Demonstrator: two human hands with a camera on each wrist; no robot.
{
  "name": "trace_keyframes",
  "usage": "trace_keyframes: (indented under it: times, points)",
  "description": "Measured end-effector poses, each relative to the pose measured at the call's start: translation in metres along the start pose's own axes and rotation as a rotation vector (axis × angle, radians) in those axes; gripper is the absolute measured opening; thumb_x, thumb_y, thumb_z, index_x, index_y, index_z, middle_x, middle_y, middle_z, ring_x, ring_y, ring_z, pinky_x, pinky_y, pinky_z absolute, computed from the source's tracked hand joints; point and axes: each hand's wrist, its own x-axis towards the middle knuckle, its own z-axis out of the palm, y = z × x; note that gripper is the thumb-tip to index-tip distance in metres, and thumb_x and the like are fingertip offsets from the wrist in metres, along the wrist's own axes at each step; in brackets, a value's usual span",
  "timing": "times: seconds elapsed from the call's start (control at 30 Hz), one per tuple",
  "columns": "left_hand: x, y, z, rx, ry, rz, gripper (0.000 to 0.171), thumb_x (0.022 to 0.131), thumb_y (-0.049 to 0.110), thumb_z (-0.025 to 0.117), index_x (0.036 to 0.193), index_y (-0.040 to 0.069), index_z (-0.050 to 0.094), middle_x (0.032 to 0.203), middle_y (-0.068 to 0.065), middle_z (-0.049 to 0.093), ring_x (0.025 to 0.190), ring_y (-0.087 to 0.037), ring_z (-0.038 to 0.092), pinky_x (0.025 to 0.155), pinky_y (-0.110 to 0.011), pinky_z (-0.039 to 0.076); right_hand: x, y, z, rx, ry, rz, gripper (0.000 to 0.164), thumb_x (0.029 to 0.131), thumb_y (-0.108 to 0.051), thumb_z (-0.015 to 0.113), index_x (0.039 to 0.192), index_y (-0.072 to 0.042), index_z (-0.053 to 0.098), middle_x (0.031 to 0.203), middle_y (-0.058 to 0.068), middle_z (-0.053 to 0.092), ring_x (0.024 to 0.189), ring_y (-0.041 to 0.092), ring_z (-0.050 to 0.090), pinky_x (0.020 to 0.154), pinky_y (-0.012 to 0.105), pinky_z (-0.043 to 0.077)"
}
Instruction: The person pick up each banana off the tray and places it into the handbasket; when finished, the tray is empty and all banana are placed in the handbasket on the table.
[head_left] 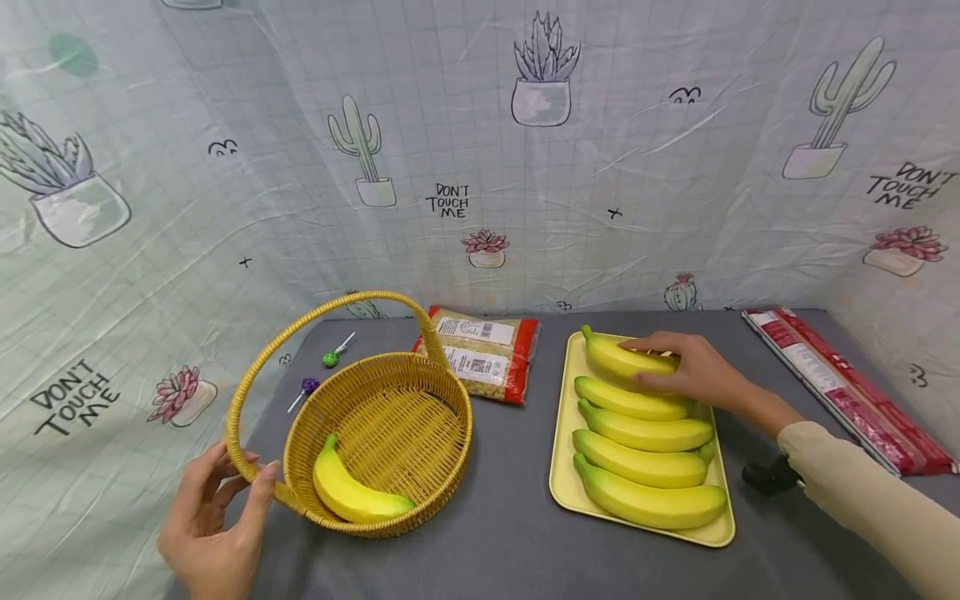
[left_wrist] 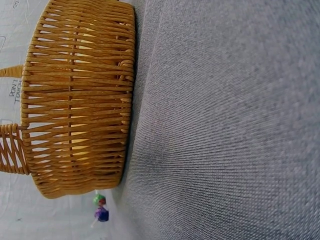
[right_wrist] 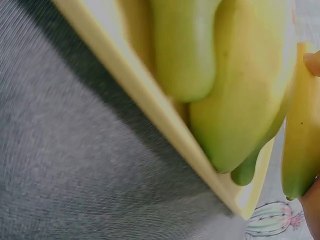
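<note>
My left hand (head_left: 213, 521) holds the lower left end of the handle of a round yellow wicker basket (head_left: 397, 375), thumb in front and fingers behind. One banana (head_left: 352, 487) lies inside, against the basket's near wall. On the right, my right hand (head_left: 693, 367) grips the farthest banana (head_left: 618, 358) over a pale yellow tray (head_left: 561, 475). In the right wrist view that banana (right_wrist: 300, 135) stands apart from the others, between thumb and fingers. Several more bananas (head_left: 648, 500) lie side by side on the tray. The left wrist view shows the basket's woven side (left_wrist: 80, 100), without the hand.
Behind the basket lies a red and clear food packet (head_left: 483, 354). A green lollipop (head_left: 330, 359) and a purple lollipop (head_left: 309, 386) are at its left. Long red packets (head_left: 847, 383) lie right of the tray, with a black object (head_left: 768, 477) near the right sleeve. A printed curtain (head_left: 480, 150) hangs behind.
</note>
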Motion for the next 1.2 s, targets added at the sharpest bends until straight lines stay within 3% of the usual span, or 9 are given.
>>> trace_keyframes:
  times: [0.23,0.43,1.2]
  points:
    - [0.000,0.000,-0.002,0.012,-0.018,-0.001,0.051,0.078,-0.029,0.075,0.126,-0.026,0.059,0.102,-0.024,0.067,0.090,-0.021,0.067,0.079,-0.017,0.059,0.001,-0.011,-0.003,0.019,0.010,0.001,0.048,0.095,-0.027,0.085,0.140,-0.018,0.072,0.123,-0.004,0.073,0.102,0.013,0.065,0.078,0.030,0.055]
    - [0.000,-0.001,-0.002,-0.009,-0.014,0.008,0.050,0.078,-0.028,0.075,0.126,-0.027,0.059,0.101,-0.025,0.067,0.091,-0.021,0.068,0.079,-0.017,0.059,0.007,-0.026,-0.005,0.032,0.029,-0.051,0.048,0.094,-0.024,0.085,0.140,-0.019,0.072,0.121,-0.007,0.073,0.098,0.011,0.065,0.077,0.028,0.055]
    - [0.000,-0.002,-0.002,-0.003,-0.027,0.014,0.049,0.080,-0.026,0.075,0.126,-0.026,0.059,0.100,-0.025,0.066,0.093,-0.020,0.068,0.081,-0.018,0.059,0.034,-0.082,-0.016,0.047,0.016,-0.147,0.044,0.093,-0.025,0.086,0.136,-0.027,0.074,0.113,-0.012,0.071,0.087,0.012,0.061,0.066,0.030,0.050]
